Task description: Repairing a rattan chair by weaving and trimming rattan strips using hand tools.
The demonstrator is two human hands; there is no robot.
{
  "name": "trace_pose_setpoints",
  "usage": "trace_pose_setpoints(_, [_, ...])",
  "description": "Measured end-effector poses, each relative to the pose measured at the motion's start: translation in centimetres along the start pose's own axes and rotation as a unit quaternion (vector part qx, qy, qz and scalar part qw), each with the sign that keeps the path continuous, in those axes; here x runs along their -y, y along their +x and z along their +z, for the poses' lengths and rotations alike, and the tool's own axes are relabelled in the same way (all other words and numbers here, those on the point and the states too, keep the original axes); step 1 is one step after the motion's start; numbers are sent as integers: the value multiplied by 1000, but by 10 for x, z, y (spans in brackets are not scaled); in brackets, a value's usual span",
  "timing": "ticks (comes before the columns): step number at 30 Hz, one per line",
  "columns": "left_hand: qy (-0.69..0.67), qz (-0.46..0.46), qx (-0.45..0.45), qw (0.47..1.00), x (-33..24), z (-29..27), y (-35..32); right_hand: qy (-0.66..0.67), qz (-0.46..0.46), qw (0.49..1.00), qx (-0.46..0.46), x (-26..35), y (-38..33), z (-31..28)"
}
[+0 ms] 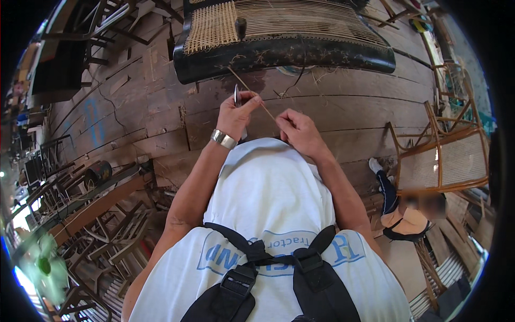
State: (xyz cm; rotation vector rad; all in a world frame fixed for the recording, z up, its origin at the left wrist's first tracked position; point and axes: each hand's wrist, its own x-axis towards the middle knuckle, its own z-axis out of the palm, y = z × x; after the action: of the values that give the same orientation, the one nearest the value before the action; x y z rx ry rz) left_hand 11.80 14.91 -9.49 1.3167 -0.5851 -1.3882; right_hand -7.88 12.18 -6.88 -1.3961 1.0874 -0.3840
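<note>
Between my two hands runs a thin cane strand [245,85], slanting from near the dark frame down toward my right hand. My left hand [236,117] is closed, pinching the strand between thumb and fingers. A shiny metal tool [236,95] sticks up from that same hand; its kind is hard to make out. My right hand [303,132] is closed at the strand's lower end, its fingers curled. Beyond both hands lies a black furniture frame [268,61] with cane stretched across it. Its left part carries a finished-looking open weave [212,27], while parallel strands [300,24] span the rest.
A dark peg-like object [241,27] stands on the weave. Cane scraps lie on the plank floor [155,115]. A brown wooden seat with woven panels [418,166] stands at right, with another person [407,217] near it. Stacked chair frames [110,231] fill the lower left.
</note>
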Motion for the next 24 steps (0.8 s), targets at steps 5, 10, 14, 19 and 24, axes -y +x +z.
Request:
trace_pose_setpoints(5, [-46, -32, -53, 997, -11, -16, 8, 100, 81, 987, 92, -23, -34, -24])
trace_pose_setpoints(10, [-29, -28, -67, 997, -6, -16, 5, 150, 86, 977, 128, -30, -39, -25])
trace_pose_setpoints(14, [-12, -30, -57, 998, -9, -8, 2, 229, 62, 968, 86, -30, -22, -9])
trace_pose_setpoints(19, [15, -8, -63, 998, -6, -11, 2, 181, 38, 978, 96, -8, 10, 10])
trace_pose_setpoints(24, [204, 120, -50, 970, 4, -44, 10, 121, 38, 989, 75, 5, 17, 27])
